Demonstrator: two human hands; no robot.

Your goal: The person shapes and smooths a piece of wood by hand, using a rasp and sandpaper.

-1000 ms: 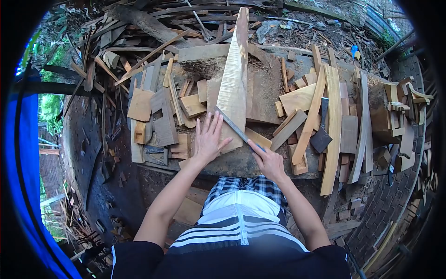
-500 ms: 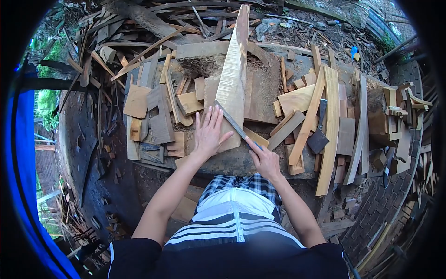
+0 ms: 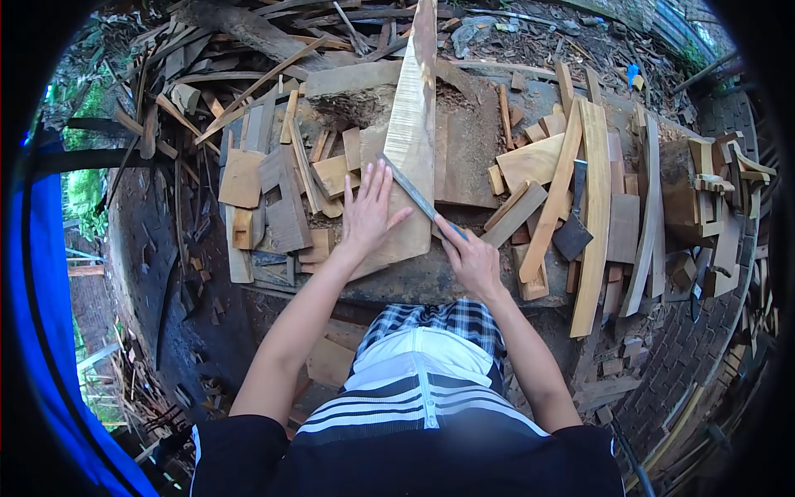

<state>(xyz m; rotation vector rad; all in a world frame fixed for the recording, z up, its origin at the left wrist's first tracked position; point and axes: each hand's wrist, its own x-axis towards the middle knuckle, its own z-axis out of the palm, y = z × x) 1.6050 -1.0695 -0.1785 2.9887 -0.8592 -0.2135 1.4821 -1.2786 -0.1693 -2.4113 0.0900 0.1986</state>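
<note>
A long tapered wooden board [image 3: 416,91] lies with its wide end toward my body and its narrow end running out at the top of the view. Its upper face shows fine cross ridges, while the near part looks smooth. Across it slants a flat steel file [image 3: 407,186] with a blue handle end. My right hand [image 3: 472,261] is wrapped round that handle at the board's right edge. Flat on the board's left side rests my left hand [image 3: 367,217], fingers stretched out and thumb spread, fingertips right at the file's far end.
Wood offcuts [image 3: 241,178] crowd the bench on the left. To the right lie long wooden strips [image 3: 593,207] and a dark broad-bladed tool [image 3: 572,236]. A thick block [image 3: 352,79] stands behind, before a heap of scrap wood [image 3: 240,37]. A blue sheet [image 3: 37,290] hangs far left.
Both hands and the file have moved slightly farther from my body, and the board's narrow end has passed out of the top of the view. The whole view has shifted a little.
</note>
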